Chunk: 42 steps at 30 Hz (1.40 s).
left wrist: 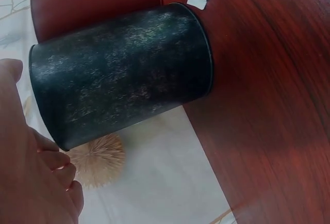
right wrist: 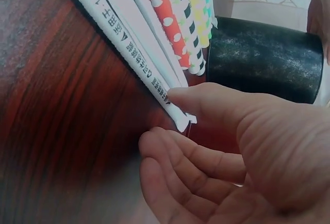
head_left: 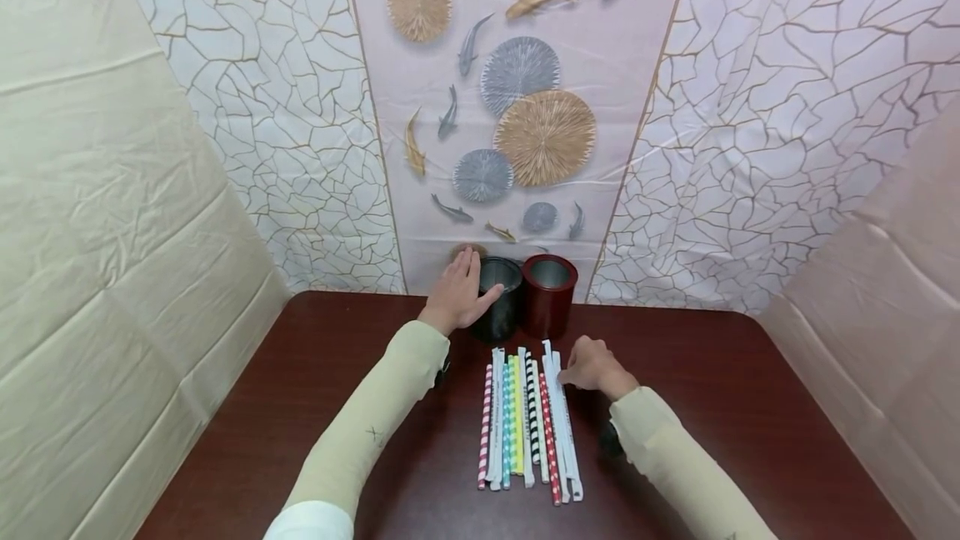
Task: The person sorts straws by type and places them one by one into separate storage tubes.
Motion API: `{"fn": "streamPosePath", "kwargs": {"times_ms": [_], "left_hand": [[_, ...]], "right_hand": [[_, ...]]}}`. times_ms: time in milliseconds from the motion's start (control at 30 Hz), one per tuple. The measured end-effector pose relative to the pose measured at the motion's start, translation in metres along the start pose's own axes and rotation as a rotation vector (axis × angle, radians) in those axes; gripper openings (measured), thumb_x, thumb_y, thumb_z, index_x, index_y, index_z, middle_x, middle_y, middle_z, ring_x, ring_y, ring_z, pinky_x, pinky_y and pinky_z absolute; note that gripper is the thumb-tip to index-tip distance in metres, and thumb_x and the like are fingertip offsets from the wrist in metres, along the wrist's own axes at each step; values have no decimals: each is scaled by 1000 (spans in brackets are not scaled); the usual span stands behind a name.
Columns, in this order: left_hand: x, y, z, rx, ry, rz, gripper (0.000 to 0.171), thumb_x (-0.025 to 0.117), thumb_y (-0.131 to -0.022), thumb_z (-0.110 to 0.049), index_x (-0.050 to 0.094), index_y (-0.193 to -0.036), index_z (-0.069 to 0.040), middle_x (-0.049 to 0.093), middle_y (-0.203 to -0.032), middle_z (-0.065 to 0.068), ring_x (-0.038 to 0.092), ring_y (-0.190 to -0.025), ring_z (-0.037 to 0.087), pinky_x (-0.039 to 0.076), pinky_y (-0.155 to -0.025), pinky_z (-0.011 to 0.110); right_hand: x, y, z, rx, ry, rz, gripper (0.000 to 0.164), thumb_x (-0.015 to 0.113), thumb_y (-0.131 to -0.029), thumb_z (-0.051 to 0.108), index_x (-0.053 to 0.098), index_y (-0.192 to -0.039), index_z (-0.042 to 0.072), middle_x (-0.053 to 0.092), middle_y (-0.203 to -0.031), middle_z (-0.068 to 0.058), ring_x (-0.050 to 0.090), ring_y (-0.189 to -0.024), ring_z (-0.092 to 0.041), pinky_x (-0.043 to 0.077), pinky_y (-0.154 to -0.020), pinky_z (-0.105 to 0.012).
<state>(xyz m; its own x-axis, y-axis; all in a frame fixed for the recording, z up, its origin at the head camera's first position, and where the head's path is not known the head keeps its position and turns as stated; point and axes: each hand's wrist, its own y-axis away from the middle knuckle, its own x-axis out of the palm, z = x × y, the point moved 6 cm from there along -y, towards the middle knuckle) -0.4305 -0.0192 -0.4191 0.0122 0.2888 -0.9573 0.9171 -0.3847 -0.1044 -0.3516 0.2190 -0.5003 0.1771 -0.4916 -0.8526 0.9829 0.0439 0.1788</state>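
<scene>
My left hand [head_left: 459, 292] lies at the left side of a dark, mottled cylindrical can [head_left: 498, 311], fingers extended and thumb at its rim; the left wrist view shows the fingers at the rim edge. A dark red can [head_left: 550, 298] stands upright right beside the dark one. Several straws lie side by side in front of the cans. My right hand [head_left: 595, 365] is at the upper end of the rightmost paper-wrapped straw [right wrist: 126, 48]. Its thumb [right wrist: 198, 99] overlaps that straw's end, and the bent fingers [right wrist: 170, 154] stay apart from the thumb.
The straws include a pink-striped one [head_left: 484, 432], a yellow one [head_left: 517, 419], a black-and-white striped one [head_left: 533, 415] and a red dotted one [head_left: 549, 440]. They lie on a dark reddish-brown table [head_left: 337, 373]. A patterned cloth wall [head_left: 480, 65] rises behind the cans.
</scene>
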Motion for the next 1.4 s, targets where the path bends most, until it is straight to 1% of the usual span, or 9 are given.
{"fn": "streamPosePath", "kwargs": {"times_ms": [100, 167, 467, 600, 733, 867, 1067, 1267, 1400], "left_hand": [[3, 0, 1, 0, 1, -3, 89, 34, -110, -63, 10, -169, 0, 7, -178, 19, 9, -167, 30, 15, -136, 45], [4, 0, 1, 4, 5, -6, 89, 34, -110, -62, 11, -168, 1, 7, -178, 20, 10, -167, 31, 15, -136, 46], [15, -1, 5, 19, -42, -27, 91, 29, -109, -67, 13, -168, 1, 10, -178, 19, 11, -167, 30, 16, -136, 44], [15, 0, 6, 28, -70, -47, 91, 31, -109, -67, 16, -168, 1, 12, -178, 19, 13, -167, 31, 17, -136, 44], [16, 2, 6, 26, -63, -58, 91, 32, -109, -66, 17, -167, 1, 13, -178, 19, 14, -167, 32, 18, -135, 45], [16, 1, 4, 25, -64, -57, 91, 31, -109, -66, 16, -168, 1, 12, -178, 19, 13, -167, 31, 18, -135, 44], [14, 2, 3, 14, -97, -37, 91, 29, -109, -68, 16, -168, 0, 12, -178, 18, 13, -167, 30, 17, -136, 42], [13, 0, 2, 20, -119, -33, 90, 28, -109, -67, 17, -168, 1, 13, -178, 19, 14, -167, 30, 18, -136, 42], [12, 1, 3, 22, -120, -36, 90, 28, -109, -67, 17, -167, 1, 14, -178, 19, 14, -167, 31, 18, -135, 42]], "right_hand": [[1, -1, -1, 18, 4, 11, 33, 83, -89, 18, 71, -61, 4, 68, -59, -8, 59, -54, -19, 41, -50, -26], [1, -2, -1, 26, 5, 18, 32, 83, -88, 17, 71, -62, 3, 69, -60, -9, 62, -55, -21, 42, -51, -27], [3, -3, -3, 47, 0, 27, 32, 81, -89, 13, 71, -60, 4, 68, -59, -10, 64, -53, -22, 44, -50, -26], [4, -4, -2, 60, -11, 30, 29, 81, -89, 13, 72, -62, 4, 69, -59, -9, 66, -53, -19, 52, -51, -27], [6, -5, -4, 89, -41, 38, 26, 82, -87, 12, 72, -65, 4, 70, -61, -9, 67, -52, -17, 58, -53, -27], [6, -8, -9, 119, -91, 37, 24, 82, -86, 10, 73, -65, 3, 71, -61, -9, 67, -51, -16, 59, -53, -27], [9, -10, -13, 122, -145, 44, 27, 80, -87, 10, 74, -62, 4, 70, -59, -8, 66, -51, -14, 59, -52, -27], [4, -9, -10, 111, -140, 34, 28, 80, -88, 12, 74, -62, 4, 70, -58, -8, 66, -51, -14, 59, -52, -27], [-3, -6, -1, 88, -126, 22, 29, 80, -89, 13, 74, -62, 5, 71, -59, -9, 65, -51, -14, 57, -52, -26]]}}
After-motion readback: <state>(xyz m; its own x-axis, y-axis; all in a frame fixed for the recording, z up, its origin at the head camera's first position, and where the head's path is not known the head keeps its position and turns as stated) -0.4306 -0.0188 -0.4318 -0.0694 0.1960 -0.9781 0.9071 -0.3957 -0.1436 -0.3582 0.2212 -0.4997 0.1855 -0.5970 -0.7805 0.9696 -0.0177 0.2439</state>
